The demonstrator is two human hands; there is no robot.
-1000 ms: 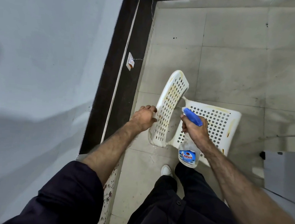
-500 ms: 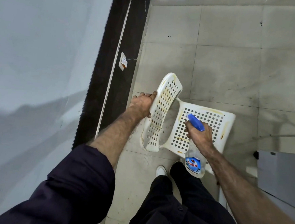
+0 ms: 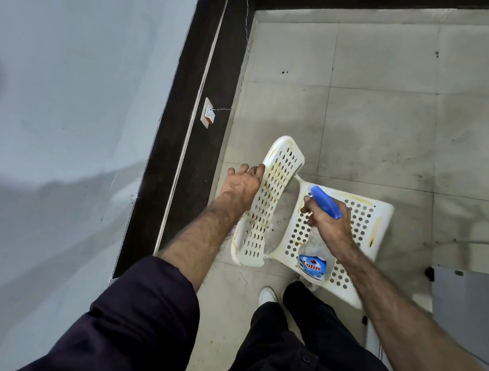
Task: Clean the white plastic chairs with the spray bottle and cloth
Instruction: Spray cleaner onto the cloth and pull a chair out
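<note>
I've got the white plastic chair [image 3: 310,220] on the tiled floor [image 3: 388,123], its perforated backrest running from about 7 to 1 o'clock and its seat spreading toward 3. The spray bottle [image 3: 317,249] sits over the seat, blue nozzle aimed at roughly 10 o'clock toward the backrest, body trailing to 6. The right hand [image 3: 329,221] covers its neck, fingers curled round the trigger. The left hand [image 3: 242,182] grips the backrest's left edge, fingertips hidden behind it. Chair legs are out of sight, and I can't spot any cloth.
</note>
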